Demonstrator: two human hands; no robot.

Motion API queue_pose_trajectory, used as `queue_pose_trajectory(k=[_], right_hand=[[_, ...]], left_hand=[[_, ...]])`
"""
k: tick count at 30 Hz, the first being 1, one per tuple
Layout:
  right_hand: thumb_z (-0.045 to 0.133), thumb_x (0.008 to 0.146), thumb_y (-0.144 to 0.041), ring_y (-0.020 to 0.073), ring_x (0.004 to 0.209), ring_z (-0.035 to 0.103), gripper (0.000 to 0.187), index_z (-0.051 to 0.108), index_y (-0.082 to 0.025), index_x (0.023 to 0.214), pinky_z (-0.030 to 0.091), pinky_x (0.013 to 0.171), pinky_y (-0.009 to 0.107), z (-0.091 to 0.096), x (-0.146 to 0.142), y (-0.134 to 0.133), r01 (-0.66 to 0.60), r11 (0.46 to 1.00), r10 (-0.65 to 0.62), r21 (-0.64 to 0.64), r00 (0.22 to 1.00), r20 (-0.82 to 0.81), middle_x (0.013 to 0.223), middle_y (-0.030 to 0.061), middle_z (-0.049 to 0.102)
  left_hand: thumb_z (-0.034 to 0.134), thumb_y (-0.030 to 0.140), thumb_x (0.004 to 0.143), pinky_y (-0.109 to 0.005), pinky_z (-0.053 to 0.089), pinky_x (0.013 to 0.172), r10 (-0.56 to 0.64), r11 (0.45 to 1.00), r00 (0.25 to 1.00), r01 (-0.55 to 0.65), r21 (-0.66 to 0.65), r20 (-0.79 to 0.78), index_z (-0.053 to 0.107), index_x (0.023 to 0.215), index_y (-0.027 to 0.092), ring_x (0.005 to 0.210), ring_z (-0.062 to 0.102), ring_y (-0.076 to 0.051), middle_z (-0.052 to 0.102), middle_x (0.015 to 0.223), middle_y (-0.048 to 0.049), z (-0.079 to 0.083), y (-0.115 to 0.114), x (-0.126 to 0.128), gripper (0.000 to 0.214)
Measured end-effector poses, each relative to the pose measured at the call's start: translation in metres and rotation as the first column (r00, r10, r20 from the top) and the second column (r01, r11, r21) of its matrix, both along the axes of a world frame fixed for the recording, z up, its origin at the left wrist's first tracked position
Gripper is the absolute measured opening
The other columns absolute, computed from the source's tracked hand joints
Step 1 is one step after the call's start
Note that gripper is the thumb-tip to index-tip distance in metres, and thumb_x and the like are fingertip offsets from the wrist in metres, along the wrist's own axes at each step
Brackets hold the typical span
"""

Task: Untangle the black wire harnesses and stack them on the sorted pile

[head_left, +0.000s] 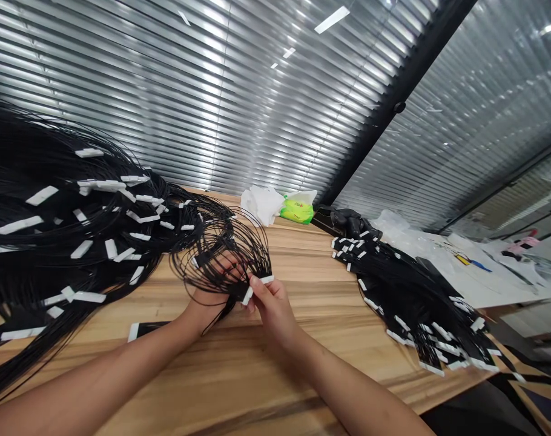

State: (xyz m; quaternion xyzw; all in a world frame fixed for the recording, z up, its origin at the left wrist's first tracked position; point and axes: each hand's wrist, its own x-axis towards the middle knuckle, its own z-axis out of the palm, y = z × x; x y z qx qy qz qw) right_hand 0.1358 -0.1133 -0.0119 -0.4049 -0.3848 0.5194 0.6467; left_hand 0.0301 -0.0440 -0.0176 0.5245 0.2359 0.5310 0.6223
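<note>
Blk cables [225, 242] w/ white tabs [266, 280]: L hand [216, 290] grips, R hand [270, 309] pinches tab.

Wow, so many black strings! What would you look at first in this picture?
First you'd spot the huge heap of thin black wires with white tabs spilling over the left of the wooden table. In the middle, the right hand pinches a white tab, and the left hand holds a small bunch of wires. Another black-and-white pile lies on the right.

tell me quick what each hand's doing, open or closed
Left hand: closed, holding black wires.
Right hand: closed, pinching a white tab on the wires.
</note>
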Motion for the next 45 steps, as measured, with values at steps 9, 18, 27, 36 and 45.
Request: queue_pose_trajectory(k=[9,18,27,36,45], right_hand=[[0.071,0.074,-0.050,0.0099,0.048,0.036,0.041,0.049,-0.020,0.056,0.034,0.055,0.026,0.007,0.015,0.010,0.408,0.912,-0.407,0.048,0.913,-0.019,0.046,-0.0079,0.041],[0.070,0.074,-0.051,0.0098,0.049,0.035,0.039,0.051,-0.019,0.061,0.032,0.053,0.025,0.003,0.015,0.009,0.448,0.894,-0.448,0.035,0.894,0.006,0.050,-0.0074,0.042],[0.069,0.074,-0.053,0.0107,0.052,0.038,0.042,0.051,-0.019,0.058,0.034,0.055,0.026,0.004,0.013,0.008,0.450,0.893,-0.451,0.036,0.887,0.104,0.051,-0.0057,0.044],[0.069,0.073,-0.055,0.0112,0.053,0.038,0.043,0.051,-0.019,0.058,0.035,0.055,0.026,0.002,0.011,0.006,0.441,0.895,-0.445,0.065,0.878,0.174,0.053,-0.0051,0.044],[0.068,0.075,-0.053,0.0113,0.054,0.038,0.043,0.049,-0.019,0.055,0.035,0.055,0.026,0.002,0.010,0.006,0.459,0.885,-0.465,0.079,0.862,0.201,0.053,-0.0045,0.043]], left_hand=[[0.053,0.038,0.087,-0.039,0.040,0.104,0.040,0.976,0.944,0.033,0.215,-0.327,0.072,0.094,0.021,0.112,0.059,-0.025,0.071,0.111,-0.0068,0.004,-0.003,-0.004,0.027],[0.059,0.040,0.085,-0.030,0.047,0.082,0.145,0.981,0.927,-0.088,0.175,-0.346,0.065,0.089,0.020,0.081,0.062,-0.018,0.066,0.076,-0.0007,0.010,-0.011,-0.010,0.020],[0.061,0.040,0.083,-0.030,0.048,0.086,0.142,0.972,0.902,-0.050,0.228,-0.408,0.071,0.089,0.022,0.090,0.063,-0.020,0.072,0.093,-0.0032,0.013,-0.014,-0.011,0.021],[0.063,0.035,0.082,-0.026,0.049,0.076,0.192,0.956,0.895,-0.077,0.284,-0.403,0.070,0.084,0.022,0.081,0.061,-0.017,0.070,0.083,-0.0012,0.011,-0.013,-0.011,0.015],[0.069,0.039,0.076,-0.031,0.053,0.074,0.152,0.985,0.906,-0.104,0.140,-0.395,0.074,0.083,0.021,0.081,0.066,-0.022,0.071,0.078,-0.0035,0.013,-0.011,-0.011,0.020]])
